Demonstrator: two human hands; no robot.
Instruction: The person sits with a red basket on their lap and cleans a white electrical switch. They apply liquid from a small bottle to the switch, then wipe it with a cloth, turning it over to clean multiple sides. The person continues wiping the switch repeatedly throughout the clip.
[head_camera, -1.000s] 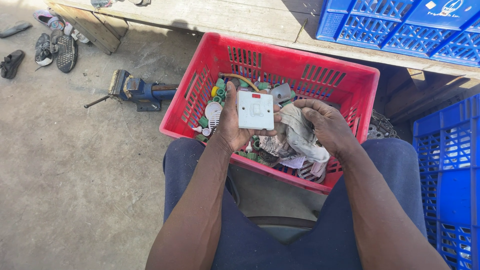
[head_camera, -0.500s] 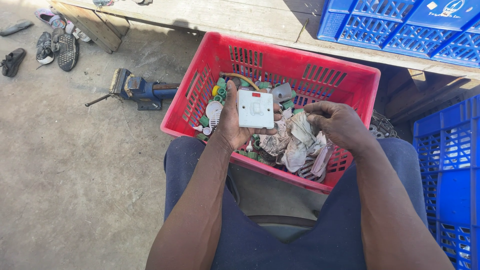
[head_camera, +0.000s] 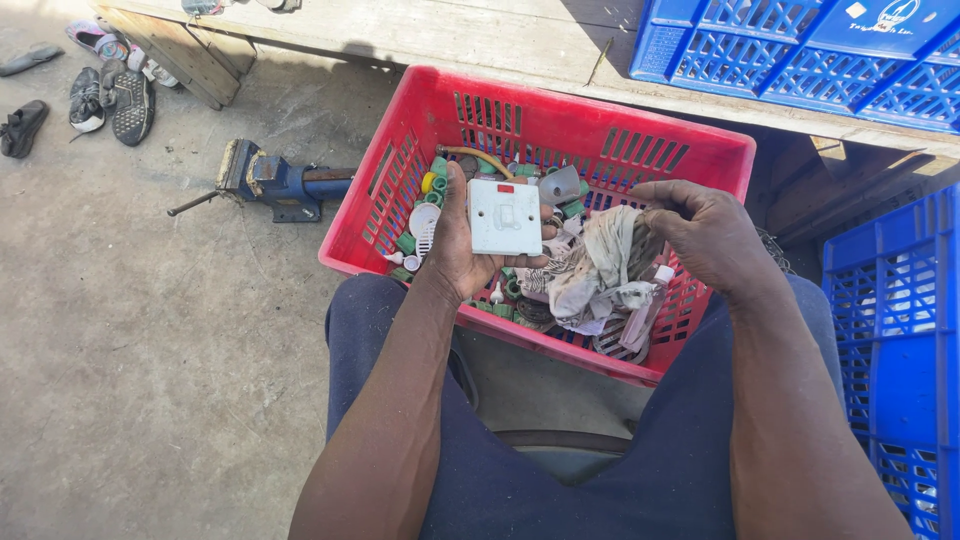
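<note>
My left hand (head_camera: 458, 245) holds a square white wall switch plate (head_camera: 504, 217) face up over a red plastic crate (head_camera: 560, 110). The plate has a small red mark near its top edge. My right hand (head_camera: 705, 235) hovers over the crate's right side, fingers loosely curled, just above a crumpled grey rag (head_camera: 600, 270); whether it pinches the rag I cannot tell. Inside the crate lie several green and white pipe fittings (head_camera: 428, 205), a bent brass tube (head_camera: 475, 155) and dark cables. The crate rests against my knees.
A blue bench vise (head_camera: 275, 180) lies on the concrete floor left of the crate. Shoes and sandals (head_camera: 110, 95) sit at the far left. A wooden bench (head_camera: 480, 30) runs behind, with blue crates (head_camera: 800, 50) on it and another blue crate (head_camera: 900, 330) at my right.
My right hand has lifted up off the rag and moved slightly right. The left hand keeps the switch plate steady.
</note>
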